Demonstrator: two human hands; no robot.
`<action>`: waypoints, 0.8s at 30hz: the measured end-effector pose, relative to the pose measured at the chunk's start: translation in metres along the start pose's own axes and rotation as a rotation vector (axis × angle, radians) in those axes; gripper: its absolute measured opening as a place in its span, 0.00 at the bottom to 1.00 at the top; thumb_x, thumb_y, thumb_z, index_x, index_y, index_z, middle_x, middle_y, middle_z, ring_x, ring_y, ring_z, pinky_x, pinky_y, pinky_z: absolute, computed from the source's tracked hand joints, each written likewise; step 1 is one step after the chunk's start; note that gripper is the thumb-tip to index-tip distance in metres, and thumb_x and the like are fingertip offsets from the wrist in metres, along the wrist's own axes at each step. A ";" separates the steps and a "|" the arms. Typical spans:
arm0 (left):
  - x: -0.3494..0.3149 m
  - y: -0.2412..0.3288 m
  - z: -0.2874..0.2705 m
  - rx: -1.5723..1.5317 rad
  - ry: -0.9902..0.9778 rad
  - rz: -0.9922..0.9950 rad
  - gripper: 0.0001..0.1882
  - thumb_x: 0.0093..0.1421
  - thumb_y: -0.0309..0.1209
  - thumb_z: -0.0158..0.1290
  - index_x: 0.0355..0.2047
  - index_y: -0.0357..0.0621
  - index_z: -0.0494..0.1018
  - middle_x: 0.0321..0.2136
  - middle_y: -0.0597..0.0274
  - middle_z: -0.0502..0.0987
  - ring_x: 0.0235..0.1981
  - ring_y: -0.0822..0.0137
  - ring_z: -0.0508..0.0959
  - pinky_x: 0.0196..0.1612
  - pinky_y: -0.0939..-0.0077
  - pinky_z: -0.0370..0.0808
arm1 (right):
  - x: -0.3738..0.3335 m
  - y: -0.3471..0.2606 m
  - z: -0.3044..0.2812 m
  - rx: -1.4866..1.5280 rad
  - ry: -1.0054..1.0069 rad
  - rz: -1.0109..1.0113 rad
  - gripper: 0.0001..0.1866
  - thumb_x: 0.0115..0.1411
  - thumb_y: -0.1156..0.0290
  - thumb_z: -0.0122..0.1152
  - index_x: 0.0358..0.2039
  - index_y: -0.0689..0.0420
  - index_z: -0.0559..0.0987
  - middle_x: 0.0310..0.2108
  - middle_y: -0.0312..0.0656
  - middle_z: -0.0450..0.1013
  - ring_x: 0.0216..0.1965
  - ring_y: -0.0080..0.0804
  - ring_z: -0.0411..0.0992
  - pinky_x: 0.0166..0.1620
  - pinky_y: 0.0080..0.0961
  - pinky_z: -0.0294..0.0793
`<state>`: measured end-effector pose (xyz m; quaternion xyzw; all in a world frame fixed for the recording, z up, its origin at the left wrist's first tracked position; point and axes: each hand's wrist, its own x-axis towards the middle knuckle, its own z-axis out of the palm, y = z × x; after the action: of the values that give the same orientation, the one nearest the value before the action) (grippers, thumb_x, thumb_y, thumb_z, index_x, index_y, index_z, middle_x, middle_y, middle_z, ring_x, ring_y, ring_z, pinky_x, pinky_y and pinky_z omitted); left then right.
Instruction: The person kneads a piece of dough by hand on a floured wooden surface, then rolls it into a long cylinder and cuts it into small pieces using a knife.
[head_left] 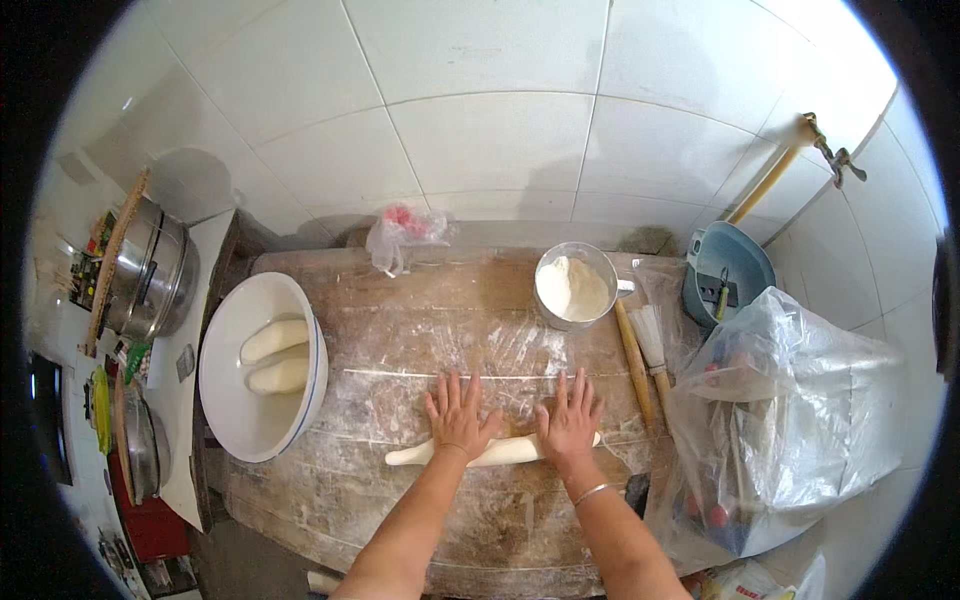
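A long roll of pale dough [510,451] lies crosswise on the floured wooden board [400,520]. My left hand [462,418] rests flat over its left part, fingers spread and pointing away from me. Toward the roll's right end, my right hand [570,422] lies on it the same way, with a bracelet on that wrist. Both palms touch the dough and hide parts of it. To the left stands a white basin [308,400] holding two thick dough pieces [278,358]. Beyond my right hand is a metal mug [570,318] of white flour.
A rolling pin [635,365] and a pale brush [650,340] lie at the right. Past them are a blue-grey plastic basin [750,262] and a plastic-covered box [810,430]. A crumpled plastic bag [392,240] sits by the tiled wall. Metal pots [165,275] stand far left.
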<state>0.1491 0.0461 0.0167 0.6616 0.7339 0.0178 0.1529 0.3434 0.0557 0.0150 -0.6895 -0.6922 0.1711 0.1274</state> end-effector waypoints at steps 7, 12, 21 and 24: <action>-0.046 -0.018 0.011 0.152 0.071 0.211 0.41 0.63 0.56 0.43 0.68 0.44 0.48 0.69 0.48 0.46 0.70 0.49 0.40 0.68 0.46 0.35 | -0.040 0.013 0.000 -0.113 -0.025 -0.307 0.36 0.61 0.48 0.49 0.67 0.50 0.58 0.69 0.48 0.48 0.68 0.53 0.47 0.68 0.56 0.35; -0.171 -0.038 0.013 -0.025 -0.120 0.287 0.44 0.62 0.58 0.42 0.69 0.41 0.46 0.70 0.51 0.44 0.71 0.53 0.40 0.69 0.48 0.36 | -0.146 0.040 -0.009 -0.045 -0.159 -0.293 0.39 0.62 0.46 0.49 0.66 0.58 0.56 0.68 0.51 0.50 0.68 0.53 0.47 0.67 0.55 0.36; -0.189 -0.051 0.015 -0.456 0.019 0.186 0.32 0.67 0.46 0.41 0.67 0.45 0.52 0.69 0.52 0.48 0.70 0.52 0.45 0.68 0.51 0.42 | -0.184 -0.057 0.007 0.061 -0.124 -0.198 0.37 0.61 0.53 0.50 0.65 0.60 0.58 0.67 0.52 0.52 0.68 0.54 0.48 0.66 0.59 0.37; -0.178 -0.050 0.029 -0.091 -0.030 0.072 0.32 0.67 0.46 0.41 0.67 0.47 0.53 0.68 0.52 0.49 0.70 0.51 0.45 0.69 0.52 0.41 | -0.156 -0.065 0.025 0.011 -0.120 -0.230 0.36 0.61 0.53 0.48 0.66 0.57 0.57 0.67 0.51 0.52 0.68 0.55 0.48 0.66 0.60 0.35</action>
<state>0.1218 -0.1394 0.0132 0.6800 0.7057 0.0466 0.1932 0.2767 -0.1006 0.0284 -0.5935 -0.7721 0.1999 0.1082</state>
